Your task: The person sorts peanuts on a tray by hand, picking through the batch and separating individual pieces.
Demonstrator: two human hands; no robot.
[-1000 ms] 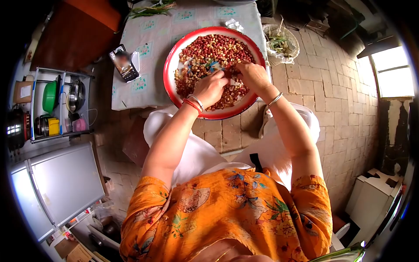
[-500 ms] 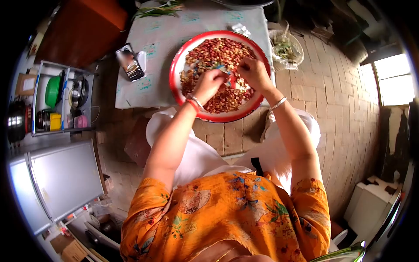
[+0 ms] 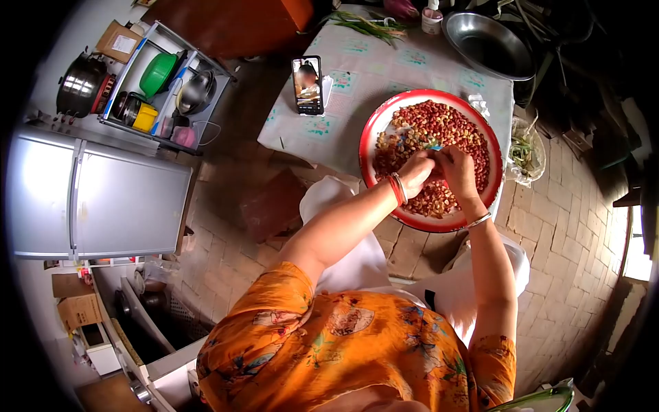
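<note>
A round enamel tray (image 3: pixel 366 141) with a red rim sits at the table's near edge. Spread across it are red and tan kernels (image 3: pixel 446 122) that look like peanuts, some of them paler. Over the tray's lower middle, my left hand (image 3: pixel 417 172) is closed in a pinch, with a red band and a bangle at the wrist. My right hand (image 3: pixel 458 172) meets it fingertip to fingertip, also closed. Whatever lies between the fingers is too small and hidden to name. Just above the fingertips, a patch of the tray's blue-green pattern shows.
On the patterned tablecloth (image 3: pixel 371 72) stand a propped phone (image 3: pixel 307 86), green stalks (image 3: pixel 367 26), a metal basin (image 3: pixel 484 44) and crumpled white paper (image 3: pixel 478 105). A lined basket (image 3: pixel 527 154) is on the floor to the right. A fridge (image 3: pixel 130 199) and a shelf rack (image 3: pixel 165 89) stand left.
The camera view has turned left, so the tray and table appear farther right and lower. My hands, apart before, have come together over the kernels.
</note>
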